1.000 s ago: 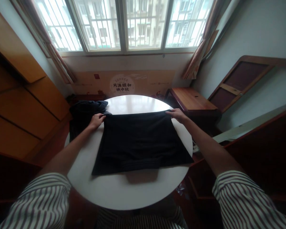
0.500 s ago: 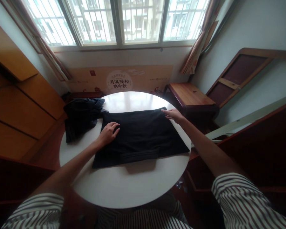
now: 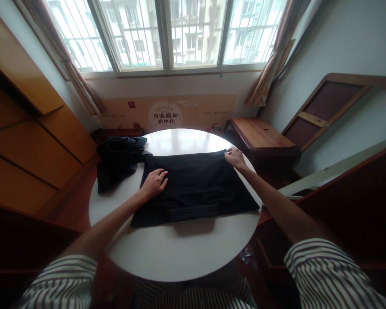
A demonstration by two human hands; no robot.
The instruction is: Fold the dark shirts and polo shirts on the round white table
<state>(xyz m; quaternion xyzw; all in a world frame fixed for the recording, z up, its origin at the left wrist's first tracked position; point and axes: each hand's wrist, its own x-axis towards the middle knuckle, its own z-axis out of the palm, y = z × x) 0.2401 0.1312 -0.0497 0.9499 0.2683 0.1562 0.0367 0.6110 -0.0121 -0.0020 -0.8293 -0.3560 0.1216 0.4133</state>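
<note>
A black garment (image 3: 193, 182), folded into a flat, roughly four-sided shape, lies on the round white table (image 3: 186, 257). A band-like strip, perhaps a collar, runs along its near edge. My left hand (image 3: 154, 183) rests over the left part of the cloth, fingers spread and loosely bent. At the far right corner, my right hand (image 3: 234, 157) has its fingers closed on the edge of the garment. To the left, a crumpled heap of dark clothes (image 3: 117, 161) sits at the table's rim, close to the garment's far left corner.
A low wooden stool or side table (image 3: 260, 132) stands beyond the table at the right. Orange-brown cabinets (image 3: 28, 141) line the left side. A printed cardboard panel (image 3: 193, 109) leans under the barred window. Dark red wooden furniture (image 3: 350, 206) is close on the right.
My right hand's fingers have closed from a stretched pose onto the garment's far right corner. My left hand stays on the cloth. The whole view has shifted slightly.
</note>
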